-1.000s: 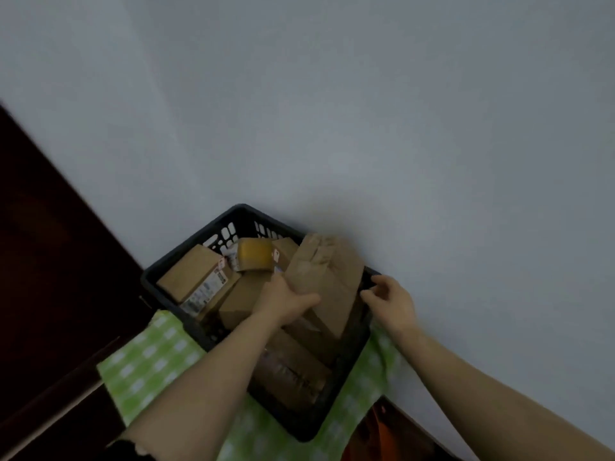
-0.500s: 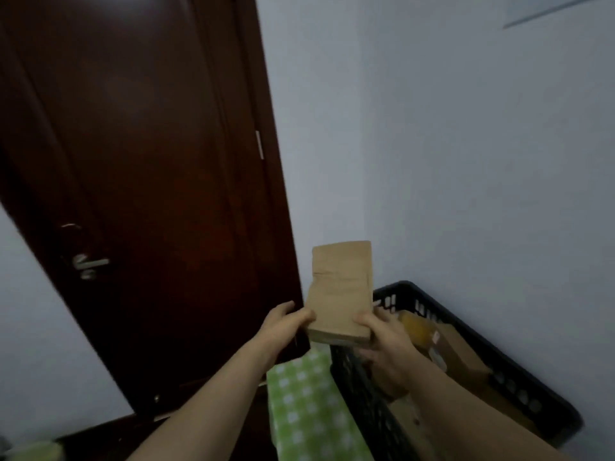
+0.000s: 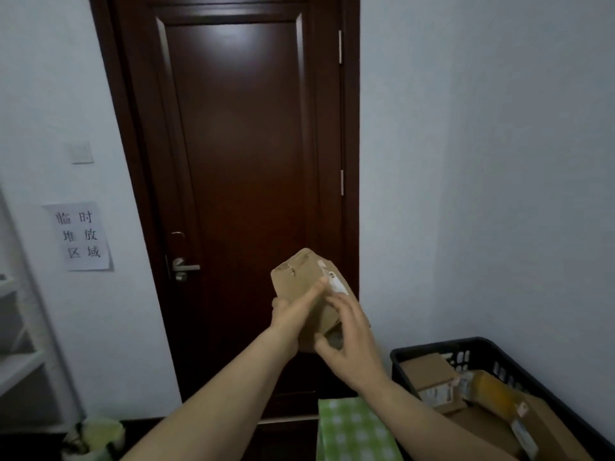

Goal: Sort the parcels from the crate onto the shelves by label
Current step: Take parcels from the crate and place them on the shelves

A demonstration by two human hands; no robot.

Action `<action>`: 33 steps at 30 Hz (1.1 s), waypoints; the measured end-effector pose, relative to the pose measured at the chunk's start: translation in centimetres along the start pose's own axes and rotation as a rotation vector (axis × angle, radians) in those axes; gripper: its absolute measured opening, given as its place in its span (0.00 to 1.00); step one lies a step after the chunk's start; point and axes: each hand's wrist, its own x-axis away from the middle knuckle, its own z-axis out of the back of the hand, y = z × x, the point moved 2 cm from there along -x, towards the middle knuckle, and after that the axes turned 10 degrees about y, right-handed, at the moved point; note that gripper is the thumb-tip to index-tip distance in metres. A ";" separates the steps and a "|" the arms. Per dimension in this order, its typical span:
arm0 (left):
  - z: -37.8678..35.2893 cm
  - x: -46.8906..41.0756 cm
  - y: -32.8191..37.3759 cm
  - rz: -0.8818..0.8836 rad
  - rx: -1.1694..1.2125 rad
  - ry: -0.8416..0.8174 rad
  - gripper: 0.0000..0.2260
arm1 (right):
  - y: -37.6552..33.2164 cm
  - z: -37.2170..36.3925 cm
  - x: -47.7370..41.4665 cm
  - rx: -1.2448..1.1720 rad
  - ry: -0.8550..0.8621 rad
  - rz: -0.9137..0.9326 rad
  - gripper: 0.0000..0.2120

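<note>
Parcel (image 3: 299, 277) now tilted, left hand (image 3: 292, 315), right hand (image 3: 353, 347) gripping

Plain brown cardboard parcel (image 3: 301, 281) at centre, white label (image 3: 336, 283) toward its 2 o'clock. Dark red-brown door (image 3: 246, 144) at 12, silver handle (image 3: 183, 267) at 9. Pale grey-blue wall (image 3: 482, 161). White sign (image 3: 78, 236), black characters, at 9. Black crate (image 3: 432, 347) at 4, yellow parcel (image 3: 492, 394) inside. Green-and-white checked cloth (image 3: 352, 430) at 6.
</note>
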 end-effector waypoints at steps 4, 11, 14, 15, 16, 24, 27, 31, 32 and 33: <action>3.0 -0.9 0.2 0.086 0.073 0.060 0.43 | -2.4 -1.5 0.1 -0.050 -0.162 0.194 0.25; 8.0 -1.0 1.4 0.021 0.103 -0.033 0.23 | -2.5 -0.7 -2.7 -0.197 0.102 -0.030 0.15; 9.2 -0.3 2.0 -0.003 0.140 -0.125 0.16 | -1.5 -0.4 -4.4 -0.329 0.021 -0.482 0.27; 9.4 -0.2 2.0 -0.007 0.150 -0.153 0.15 | -1.3 -0.8 -4.4 -0.417 -0.075 -0.633 0.34; 9.5 0.0 2.2 -0.010 0.163 -0.177 0.16 | -1.3 -1.2 -4.3 -0.510 -0.158 -0.748 0.40; 10.8 -1.1 2.7 -0.104 -0.019 -0.076 0.54 | -1.4 -2.6 -4.6 -0.555 -0.264 -0.740 0.31; 11.6 -1.0 5.0 -0.425 -0.548 0.180 0.54 | -2.1 -1.3 -6.7 0.046 -0.363 -0.460 0.45; 11.1 -0.1 7.9 -0.629 -1.122 -0.081 0.46 | -5.4 -0.2 -8.2 0.251 -0.584 -0.166 0.40; 11.2 0.0 7.9 -0.544 -1.208 -0.196 0.45 | -6.1 -0.2 -8.4 0.259 -0.647 -0.106 0.40; 11.3 0.1 7.7 -0.427 -1.227 -0.290 0.46 | -6.6 -0.2 -8.5 0.236 -0.686 -0.066 0.41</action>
